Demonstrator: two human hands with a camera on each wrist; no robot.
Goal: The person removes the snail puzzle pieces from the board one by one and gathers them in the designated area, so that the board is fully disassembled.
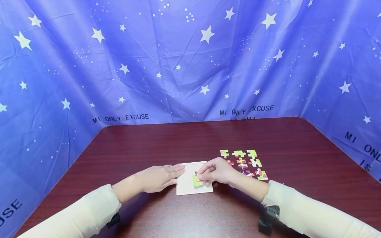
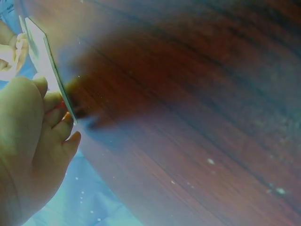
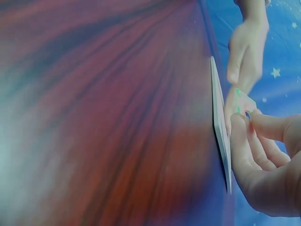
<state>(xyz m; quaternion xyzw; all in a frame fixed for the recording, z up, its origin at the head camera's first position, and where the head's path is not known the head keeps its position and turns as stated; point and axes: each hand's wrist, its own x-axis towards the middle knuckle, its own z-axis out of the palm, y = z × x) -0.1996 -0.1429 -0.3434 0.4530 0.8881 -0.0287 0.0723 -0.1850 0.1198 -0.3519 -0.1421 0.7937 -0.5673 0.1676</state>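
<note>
A white square puzzle board [image 1: 184, 189] lies flat on the table in the head view. My left hand [image 1: 160, 178] rests at its left edge, fingers extended over the border. Over the board, my right hand [image 1: 219, 170] pinches a green jigsaw piece [image 1: 196, 182] between thumb and fingers. In the right wrist view, that piece [image 3: 241, 100] is tilted up off the board [image 3: 218, 120]. The left wrist view catches my left hand [image 2: 30, 136] against the board's edge [image 2: 47, 61]. Fingers of the right hand cover part of the piece.
Several loose jigsaw pieces [image 1: 242, 162] lie in rows to the right of the board, partly behind the right hand and forearm. The dark red wooden table [image 1: 134, 145] reaches back to a blue star-patterned curtain [image 1: 178, 82].
</note>
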